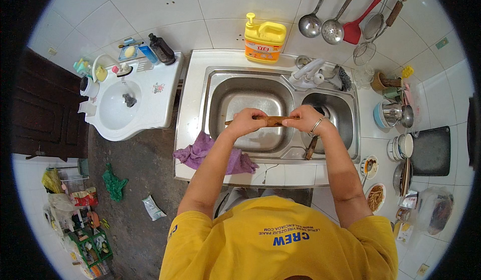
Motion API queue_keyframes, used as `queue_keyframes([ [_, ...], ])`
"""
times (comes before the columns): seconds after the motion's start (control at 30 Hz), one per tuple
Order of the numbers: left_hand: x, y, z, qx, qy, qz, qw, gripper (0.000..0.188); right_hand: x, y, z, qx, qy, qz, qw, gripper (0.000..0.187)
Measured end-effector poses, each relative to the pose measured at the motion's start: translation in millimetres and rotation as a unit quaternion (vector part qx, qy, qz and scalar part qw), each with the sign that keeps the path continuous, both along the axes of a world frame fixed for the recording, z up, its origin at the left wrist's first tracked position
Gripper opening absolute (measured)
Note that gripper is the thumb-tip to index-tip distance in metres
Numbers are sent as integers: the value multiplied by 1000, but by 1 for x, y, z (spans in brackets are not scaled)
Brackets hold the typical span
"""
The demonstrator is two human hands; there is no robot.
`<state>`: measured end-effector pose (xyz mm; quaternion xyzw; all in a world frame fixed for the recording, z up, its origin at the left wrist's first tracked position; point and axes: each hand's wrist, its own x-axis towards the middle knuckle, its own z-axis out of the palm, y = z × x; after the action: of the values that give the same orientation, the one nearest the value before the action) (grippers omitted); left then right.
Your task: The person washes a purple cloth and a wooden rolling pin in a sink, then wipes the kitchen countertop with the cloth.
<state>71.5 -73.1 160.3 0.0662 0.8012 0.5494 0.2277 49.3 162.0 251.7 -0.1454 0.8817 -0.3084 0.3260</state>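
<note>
Left hand (245, 123) and right hand (307, 120): fingers of both pinched on a slim brown piece (274, 121), held crosswise between them. A thin tip pokes out left of the left fingers; the right end is lost under the right fingers. Kind of thing hard to make out. Undersides of both grips not seen, thumbs partly covered.

Directly below the fingers: large steel basin (228, 92), its near part masked by hands and piece. Right of the fingers, a smaller basin (345, 124), partly behind right hand and wrist; bracelet (316, 125) there. Just bodyward of the right fingers, a brown-handled tool (311, 148) at the sink's divider; far end hidden by the hand, type uncertain.

Bodyward and left of the left fingers: purple cloth (198, 152) on the white worktop (193, 99), left forearm crossing over it. Beyond the fingers, a yellow jug (264, 42) with pump; farther right, a pale tap (306, 73), outlet hard to read.

Well right of the right fingers, nearer the body: a plate of food (376, 198), contents unclear. Well left of the left fingers: white washbasin (120, 107), small dark lump (129, 100) inside, unidentified.
</note>
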Motion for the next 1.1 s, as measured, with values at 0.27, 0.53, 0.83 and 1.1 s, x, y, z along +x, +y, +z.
queue_keyframes([
  [0.27, 3, 7, 7, -32, -46, 0, 998, 37, 3, 1, -5, 9, -10, -8, 1000, 40],
  [0.53, -3, -3, 2, 29, 164, 99, 981, 19, -1, 13, -25, -59, -45, -77, 994, 37],
  [0.83, 7, 27, 35, 311, -9, 376, 873, 20, 6, -15, -34, -234, -31, -258, 937, 33],
  [1.1, 2, 54, 37, 512, -46, 324, 794, 21, 20, -37, -40, -321, -60, -284, 901, 34],
])
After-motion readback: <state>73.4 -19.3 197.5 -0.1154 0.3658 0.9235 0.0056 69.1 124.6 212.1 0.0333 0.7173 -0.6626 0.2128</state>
